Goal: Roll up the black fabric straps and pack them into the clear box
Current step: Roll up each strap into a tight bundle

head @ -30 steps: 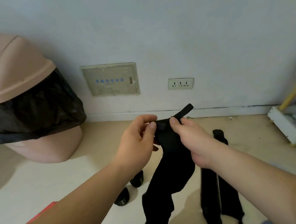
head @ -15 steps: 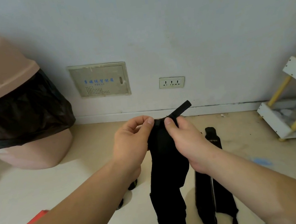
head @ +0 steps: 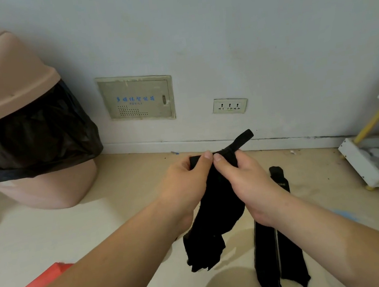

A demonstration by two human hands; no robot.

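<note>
Below the wall socket [head: 230,106], our left hand [head: 184,182] and right hand [head: 244,179] each pinch the black strap [head: 220,202] by its top end in a closed grip; we should roll tightly, edges aligned, tail hanging free.

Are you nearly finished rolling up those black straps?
Not nearly. Nothing looks finished: no rolled strap and no clear box is in view. Right now the left hand and right hand pinch the top end of one black fabric strap, which hangs unrolled. More long black straps lie flat on the beige floor, to be rolled and packed.
</note>
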